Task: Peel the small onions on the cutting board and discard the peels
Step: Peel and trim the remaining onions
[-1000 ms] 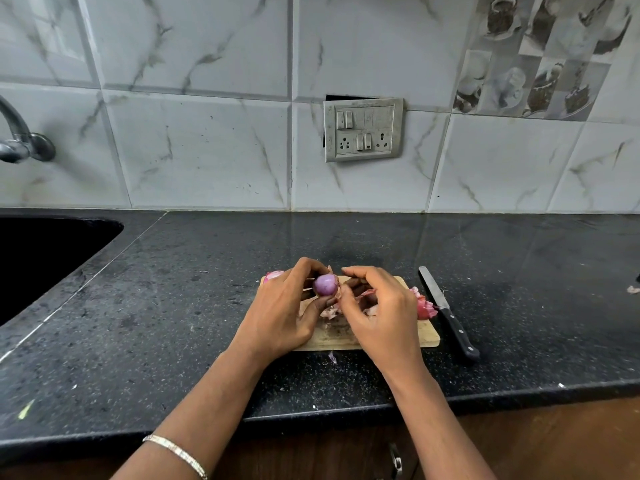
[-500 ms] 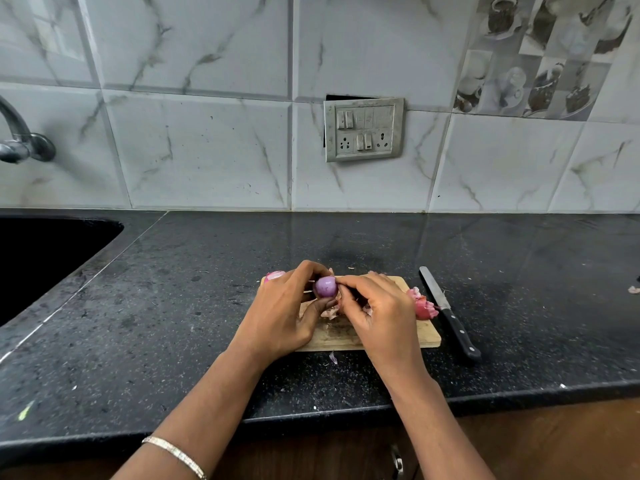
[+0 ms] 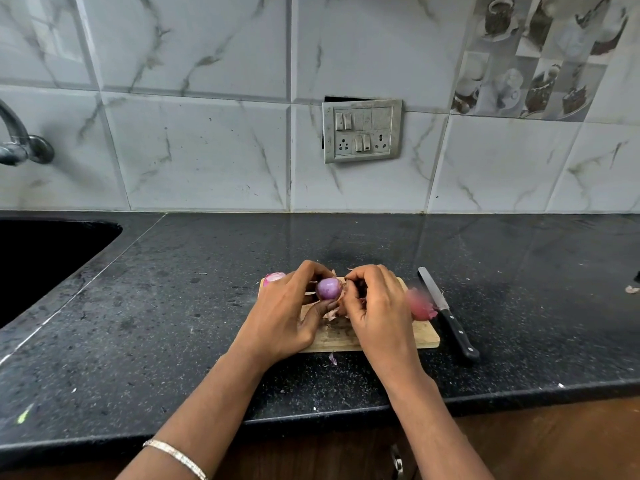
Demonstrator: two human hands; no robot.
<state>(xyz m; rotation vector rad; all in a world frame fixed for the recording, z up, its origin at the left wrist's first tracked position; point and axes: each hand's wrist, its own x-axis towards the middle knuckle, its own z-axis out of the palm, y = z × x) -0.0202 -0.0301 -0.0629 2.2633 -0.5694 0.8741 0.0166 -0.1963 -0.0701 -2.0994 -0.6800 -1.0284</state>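
A small purple onion (image 3: 327, 288) is held just above the wooden cutting board (image 3: 424, 336), gripped between the fingers and thumb of my left hand (image 3: 284, 313). My right hand (image 3: 377, 306) is right beside it, its fingertips pinching at the onion's right side where peel hangs. Loose pinkish peels (image 3: 332, 311) lie on the board under my hands. Another small onion (image 3: 273, 277) peeks out at the board's far left corner. A pink onion piece (image 3: 420, 304) sits at the board's right edge.
A black-handled knife (image 3: 446, 313) lies on the black counter just right of the board. A peel scrap (image 3: 332, 358) lies in front of the board. The dark sink (image 3: 41, 258) is at the far left, a tap (image 3: 20, 143) above it.
My right hand has shifted slightly left and closer to the onion, fingers curling onto its side. The left hand keeps the onion in about the same place.
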